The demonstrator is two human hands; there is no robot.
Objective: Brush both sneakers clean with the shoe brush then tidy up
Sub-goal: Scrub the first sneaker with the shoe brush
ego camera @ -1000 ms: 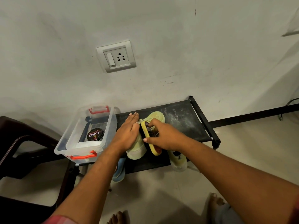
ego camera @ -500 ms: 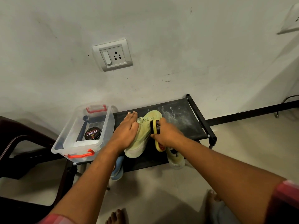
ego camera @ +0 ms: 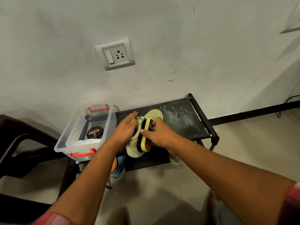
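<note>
Pale green sneaker (ego camera: 154, 115) lies on the black fabric top of our low shoe rack (ego camera: 183, 125), toe pointing twd the wall, heel end hanging near the front edge. Our left hand (ego camera: 125, 129) lies flat on the shoe's left side, fingers stretched out and close together, pressing it down rather than wrapping it. Our right hand (ego camera: 158, 135) is curled round the shoe brush (ego camera: 145, 140), thumb on the near side and fingers over the far side; the brush has a yellow back w/ dark bristles turned twd the sneaker's upper and touching it. A 2nd pale sneaker (ego camera: 177, 161) sits lower, on the shelf below, its toe poking out under our right forearm; most of it is hidden. On the rack's left end stands a clear plastic box (ego camera: 65, 143) w/ red-orange handles, lid off, just beside our left hand. Inside it we see a round black polish tin (ego camera: 95, 132) marked "Cherry" and sth white in front of the tin; can't tell what. Whitish dust marks the rack fabric to the right of the shoe. A white switch-and-socket plate (ego camera: 115, 54) is on the wall above. Dark chair (ego camera: 17, 143) at left, beside the box.
</note>
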